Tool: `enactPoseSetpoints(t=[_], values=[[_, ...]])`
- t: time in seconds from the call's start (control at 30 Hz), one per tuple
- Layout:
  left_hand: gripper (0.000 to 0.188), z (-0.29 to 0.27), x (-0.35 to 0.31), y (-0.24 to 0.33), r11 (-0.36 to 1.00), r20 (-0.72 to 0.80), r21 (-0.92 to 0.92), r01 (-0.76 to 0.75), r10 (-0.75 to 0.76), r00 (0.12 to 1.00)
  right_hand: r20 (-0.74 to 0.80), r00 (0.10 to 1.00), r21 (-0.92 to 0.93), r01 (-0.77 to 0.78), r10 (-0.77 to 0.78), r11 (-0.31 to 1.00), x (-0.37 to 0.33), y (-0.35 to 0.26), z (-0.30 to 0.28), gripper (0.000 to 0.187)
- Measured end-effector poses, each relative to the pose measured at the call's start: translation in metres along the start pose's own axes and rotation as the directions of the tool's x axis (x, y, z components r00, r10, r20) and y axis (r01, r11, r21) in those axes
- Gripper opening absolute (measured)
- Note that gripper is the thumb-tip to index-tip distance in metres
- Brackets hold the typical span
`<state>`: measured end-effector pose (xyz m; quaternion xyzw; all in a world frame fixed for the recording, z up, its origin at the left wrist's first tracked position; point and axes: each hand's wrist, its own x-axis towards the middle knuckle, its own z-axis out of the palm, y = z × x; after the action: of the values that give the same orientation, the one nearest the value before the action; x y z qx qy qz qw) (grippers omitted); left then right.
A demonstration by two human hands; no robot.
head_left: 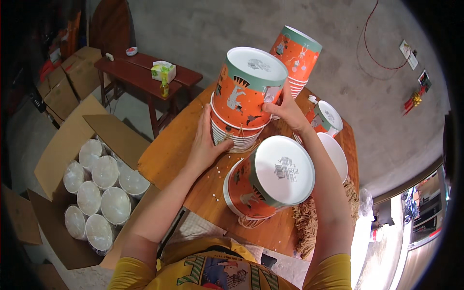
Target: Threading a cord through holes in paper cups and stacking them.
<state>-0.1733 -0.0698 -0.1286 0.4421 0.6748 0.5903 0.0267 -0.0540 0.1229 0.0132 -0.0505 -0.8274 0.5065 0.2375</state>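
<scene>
A stack of orange paper buckets (239, 104) stands upside down on the wooden table, green band and white base on top, several white rims nested below. My left hand (205, 147) is closed round the left side of the stack at those rims, thumb in front. On the right side my right hand (285, 111) grips the top bucket, thumb on its printed wall; the other fingers are partly hidden behind it. Nearer to me sits another upside-down paper bucket (284, 169) with a cord handle hanging at its lower edge. Behind stands a second bucket stack (297, 55).
The table (198, 181) has small white bits on it. At its right lie another bucket (328, 116) and bundles of tan cord (305, 224). An open carton (63, 145) of bagged white-based buckets stands at the left. A red bench (140, 65) holds a tissue box (163, 71) and a bottle.
</scene>
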Motion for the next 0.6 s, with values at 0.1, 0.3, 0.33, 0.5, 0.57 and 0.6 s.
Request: enactPoseSetpoints(t=[0.1, 0.3, 0.33, 0.5, 0.57, 0.6], values=[[0.112, 0.001, -0.001, -0.001, 1.000, 0.001, 0.001, -0.017, 0.017, 1.000, 0.032, 0.999, 0.024, 0.005, -0.006, 1.000, -0.001, 0.009, -0.003, 0.107], [0.110, 0.000, 0.000, -0.001, 0.997, -0.020, 0.007, -0.077, 0.077, 0.997, 0.030, 1.000, 0.160, -0.005, 0.000, 0.987, -0.004, 0.015, 0.001, 0.105], [0.110, 0.000, 0.000, -0.001, 0.997, -0.023, 0.011, -0.081, 0.082, 0.996, 0.019, 1.000, 0.188, -0.006, 0.003, 0.982, -0.006, 0.016, 0.004, 0.105], [0.110, 0.000, 0.000, 0.000, 0.997, -0.018, 0.024, -0.075, 0.075, 0.997, -0.040, 0.999, 0.291, 0.026, -0.016, 0.956, -0.011, 0.020, 0.017, 0.105], [0.109, -0.001, -0.001, -0.002, 0.996, -0.023, 0.031, -0.087, 0.088, 0.996, -0.049, 0.998, 0.327, -0.010, 0.027, 0.945, -0.012, 0.012, 0.022, 0.112], [0.109, -0.002, -0.001, -0.003, 0.996, -0.024, 0.032, -0.085, 0.086, 0.996, -0.047, 0.999, 0.329, -0.011, 0.028, 0.944, -0.011, 0.012, 0.023, 0.112]])
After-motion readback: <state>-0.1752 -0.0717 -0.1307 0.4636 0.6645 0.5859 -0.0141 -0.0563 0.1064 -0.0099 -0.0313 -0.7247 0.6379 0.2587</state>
